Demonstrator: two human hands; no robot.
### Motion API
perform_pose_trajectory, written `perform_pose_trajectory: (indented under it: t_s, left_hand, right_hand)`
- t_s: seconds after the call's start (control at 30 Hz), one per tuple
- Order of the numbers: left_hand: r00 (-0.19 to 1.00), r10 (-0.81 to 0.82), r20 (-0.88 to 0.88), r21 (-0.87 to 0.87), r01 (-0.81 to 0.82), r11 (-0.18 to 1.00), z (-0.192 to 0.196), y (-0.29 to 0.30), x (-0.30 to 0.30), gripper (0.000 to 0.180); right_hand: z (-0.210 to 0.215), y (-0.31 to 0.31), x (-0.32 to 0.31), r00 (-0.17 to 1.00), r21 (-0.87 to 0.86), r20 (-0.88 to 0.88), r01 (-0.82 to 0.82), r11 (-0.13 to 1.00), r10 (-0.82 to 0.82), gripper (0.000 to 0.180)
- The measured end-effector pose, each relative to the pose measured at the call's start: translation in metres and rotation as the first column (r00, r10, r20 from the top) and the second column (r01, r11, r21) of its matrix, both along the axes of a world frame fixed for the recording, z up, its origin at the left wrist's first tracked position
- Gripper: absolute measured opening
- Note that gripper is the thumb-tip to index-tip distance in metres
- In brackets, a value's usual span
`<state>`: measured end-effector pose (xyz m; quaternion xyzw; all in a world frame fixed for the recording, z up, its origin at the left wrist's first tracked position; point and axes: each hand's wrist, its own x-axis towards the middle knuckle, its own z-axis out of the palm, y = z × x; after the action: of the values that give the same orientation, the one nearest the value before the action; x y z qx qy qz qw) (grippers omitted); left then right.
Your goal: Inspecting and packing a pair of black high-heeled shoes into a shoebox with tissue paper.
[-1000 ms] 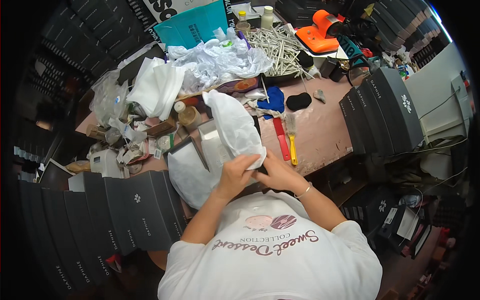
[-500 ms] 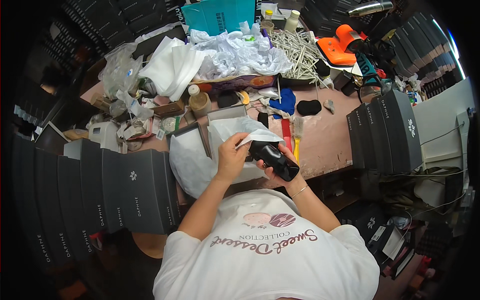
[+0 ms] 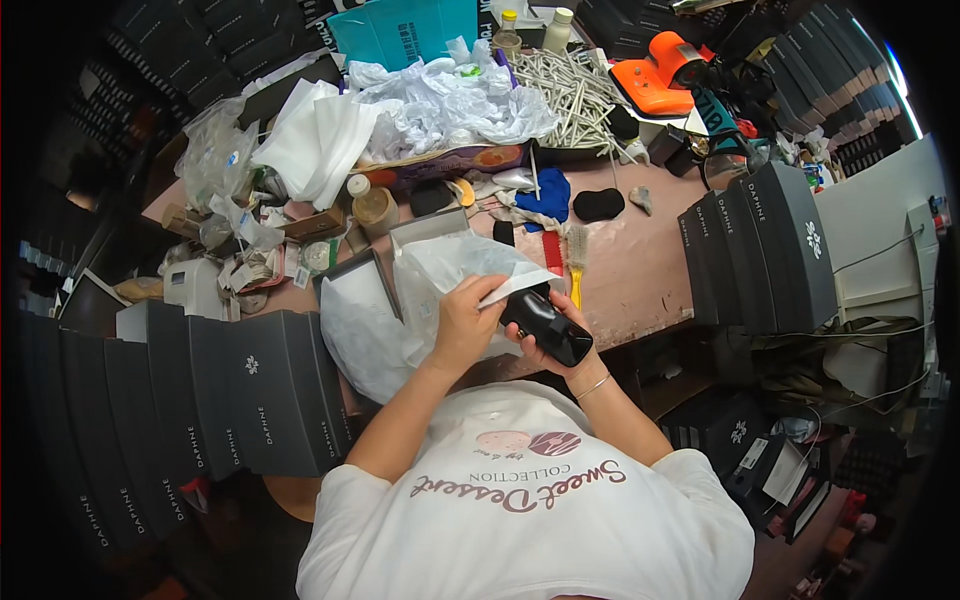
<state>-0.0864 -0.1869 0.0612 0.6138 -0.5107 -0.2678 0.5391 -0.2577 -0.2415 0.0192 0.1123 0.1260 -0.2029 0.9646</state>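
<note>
Shoe (image 3: 547, 326), glossy black, now out of the tissue (image 3: 450, 270) and held above the table (image 3: 640, 270) edge. Right hand (image 3: 560, 350) fingers wrap it from below; left hand (image 3: 465, 325) pinches the paper edge. Half a second ago it was half-covered: unwrapping progressing.

Two hands (image 3: 466, 325), one black shoe (image 3: 546, 326)

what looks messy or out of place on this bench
Nothing looks damaged, but the bench is cluttered. Crumpled white tissue paper is heaped at the back beside a loose scatter of pale sticks. The left hand grips a white sheet; the right hand holds a glossy black shoe.
</note>
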Motion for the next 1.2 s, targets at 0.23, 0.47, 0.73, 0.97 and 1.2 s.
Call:
perform_pose_trajectory:
  t_s: [0.23, 0.47, 0.73, 0.97, 1.2]
  left_hand:
    - [0.918, -0.076, 0.389, -0.336, 0.218, 0.916, 0.015, -0.025, -0.026, 0.042]
    - [0.85, -0.366, 0.378, -0.368, 0.501, 0.783, -0.021, -0.01, -0.074, 0.046]
    - [0.696, -0.58, 0.423, -0.269, 0.708, 0.653, -0.033, 0.003, -0.098, 0.03]
    - [0.837, -0.395, 0.379, -0.029, 0.437, 0.899, -0.031, 0.019, -0.051, 0.063]
    - [0.772, 0.085, 0.63, 0.35, -0.381, 0.856, -0.086, 0.167, 0.055, 0.072]
  right_hand:
    - [-0.001, -0.008, 0.021, 0.754, -0.544, -0.424, 0.231, 0.807, -0.502, 0.037]
    - [-0.016, -0.037, -0.03, 0.308, -0.195, -0.04, -0.935, -0.295, -0.951, 0.04]
    - [-0.044, -0.027, -0.081, 0.297, -0.632, -0.047, -0.748, -0.202, -0.954, 0.053]
    - [-0.082, -0.105, -0.108, 0.184, -0.482, -0.366, -0.876, 0.017, -0.912, 0.044]
    - [-0.01, 0.014, 0.076, 0.817, -0.582, -0.348, -0.573, -0.577, -0.46, 0.075]
